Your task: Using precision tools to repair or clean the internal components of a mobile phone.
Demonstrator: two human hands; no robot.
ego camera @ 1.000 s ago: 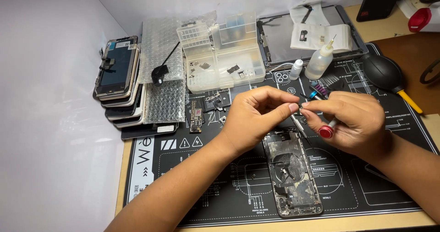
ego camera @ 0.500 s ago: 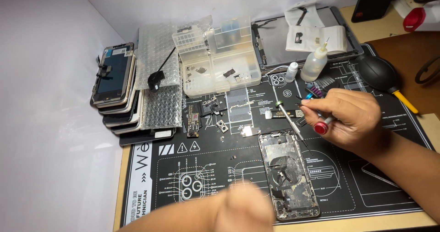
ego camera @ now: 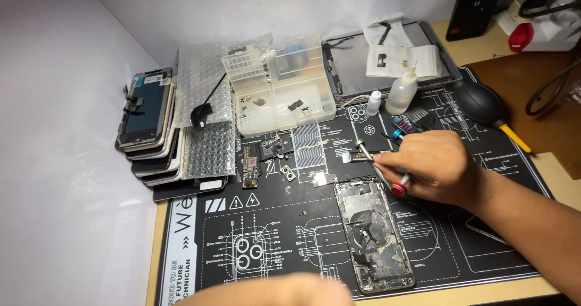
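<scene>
Screwdrivers [ego camera: 387, 176] inside right-hand [ego camera: 433, 167] grip, above phone [ego camera: 374, 233].

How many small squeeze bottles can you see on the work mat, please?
2: a larger needle-tipped bottle and a smaller bottle just left of it, both standing before the tablet. Others may be hidden.

We count one opened phone chassis [ego camera: 375, 242], one black work mat [ego camera: 272, 233], one clear parts box [ego camera: 281, 88], two small dropper bottles [ego camera: 400, 93], one black air blower [ego camera: 481, 103], one phone stack [ego camera: 148, 130], two hands [ego camera: 439, 167].
</scene>
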